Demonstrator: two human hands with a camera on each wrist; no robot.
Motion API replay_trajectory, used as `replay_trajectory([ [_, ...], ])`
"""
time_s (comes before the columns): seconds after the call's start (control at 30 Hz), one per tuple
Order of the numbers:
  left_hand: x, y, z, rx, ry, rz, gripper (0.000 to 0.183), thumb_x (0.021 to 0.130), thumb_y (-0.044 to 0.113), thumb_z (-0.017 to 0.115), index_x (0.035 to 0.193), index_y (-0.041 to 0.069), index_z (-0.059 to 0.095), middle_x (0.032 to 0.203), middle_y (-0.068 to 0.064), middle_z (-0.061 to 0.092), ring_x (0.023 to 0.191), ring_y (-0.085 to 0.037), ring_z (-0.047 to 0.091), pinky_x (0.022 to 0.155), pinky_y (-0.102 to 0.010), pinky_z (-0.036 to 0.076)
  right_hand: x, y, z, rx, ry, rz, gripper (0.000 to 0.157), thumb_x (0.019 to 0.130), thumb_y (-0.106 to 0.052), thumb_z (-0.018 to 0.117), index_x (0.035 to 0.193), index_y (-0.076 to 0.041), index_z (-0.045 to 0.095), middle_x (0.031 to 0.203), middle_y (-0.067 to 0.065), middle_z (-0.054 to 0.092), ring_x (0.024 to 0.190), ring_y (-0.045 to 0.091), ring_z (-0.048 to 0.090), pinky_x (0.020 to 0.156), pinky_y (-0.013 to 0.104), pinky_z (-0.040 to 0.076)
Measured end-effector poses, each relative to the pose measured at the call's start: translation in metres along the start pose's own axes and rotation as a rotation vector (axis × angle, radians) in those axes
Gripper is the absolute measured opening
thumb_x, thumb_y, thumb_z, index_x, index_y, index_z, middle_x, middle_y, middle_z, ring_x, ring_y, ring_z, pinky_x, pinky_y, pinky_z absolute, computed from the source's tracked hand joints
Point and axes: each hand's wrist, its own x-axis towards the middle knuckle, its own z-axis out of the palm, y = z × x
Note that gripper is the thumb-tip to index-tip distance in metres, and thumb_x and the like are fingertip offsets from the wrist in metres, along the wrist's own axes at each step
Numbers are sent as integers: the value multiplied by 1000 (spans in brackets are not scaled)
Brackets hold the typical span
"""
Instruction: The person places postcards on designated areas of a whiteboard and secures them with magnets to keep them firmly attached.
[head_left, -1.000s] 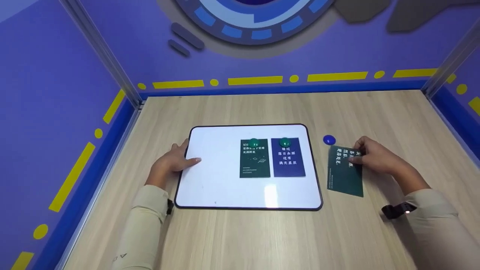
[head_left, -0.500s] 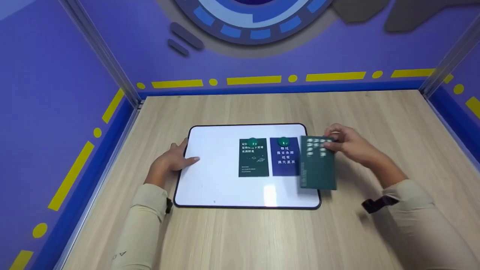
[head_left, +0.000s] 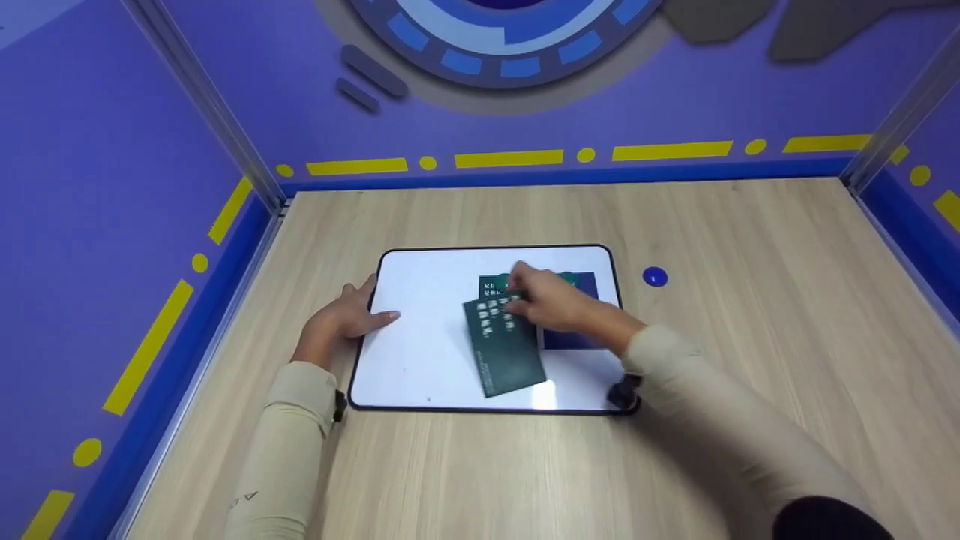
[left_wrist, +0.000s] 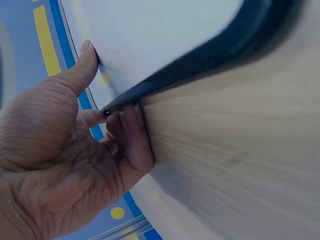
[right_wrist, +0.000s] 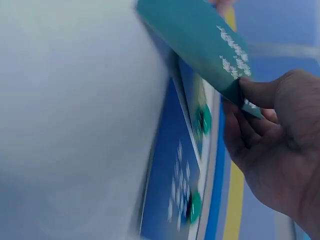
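My left hand (head_left: 341,319) grips the left edge of a black-framed whiteboard (head_left: 420,352). The left wrist view shows its thumb (left_wrist: 87,65) over the white face and curled fingers (left_wrist: 132,145) at the edge, by the tabletop. Above the board my right hand (head_left: 559,300) pinches a dark green card (head_left: 510,360) with white writing by its upper corner. Held tilted, this card covers most of another green card (head_left: 487,285) on the board. Beside that lies a blue card (head_left: 570,340), partly behind the right hand. Green round magnets (right_wrist: 194,206) sit on both board cards.
A blue round magnet (head_left: 655,276) lies on the wooden table (head_left: 480,472), right of the board. Purple-blue panels (head_left: 262,97) with yellow marks stand behind the table and at its sides. A dark rounded thing (head_left: 829,519) shows at the bottom right.
My right hand has carried the green card leftward from the table's right side, across the blue card, to over the other green card. The left hand has stayed at the board's edge.
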Motion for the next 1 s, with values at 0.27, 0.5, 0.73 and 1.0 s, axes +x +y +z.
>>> replay_trajectory([
  [0.27,6,0,1,-26,-2,-40,104,103,56,64,174,18,-2,179,-29,-7,166,-53,2,134,-66,12,49,-20,38,-197,33,48,24,106,-32,69,117,-14,58,105,5,67,94,21,64,86,40,58],
  [0.5,8,1,1,-46,3,-74,106,101,55,67,174,21,-2,179,-28,-7,166,-52,4,134,-66,13,77,-28,52,-246,84,142,29,106,-33,68,126,-14,58,111,6,64,99,21,63,94,41,59],
  [0.73,9,1,3,-49,7,-56,105,101,55,67,174,20,-1,178,-30,0,165,-53,12,133,-66,16,96,-25,56,-260,82,199,35,107,-35,66,134,-16,57,120,4,65,110,20,64,104,41,57],
  [1.0,10,-2,3,-42,11,-64,104,102,53,67,174,22,-1,179,-28,-2,166,-52,9,134,-67,14,108,-26,57,-412,43,128,36,107,-38,66,133,-14,61,127,5,69,130,24,61,116,44,52],
])
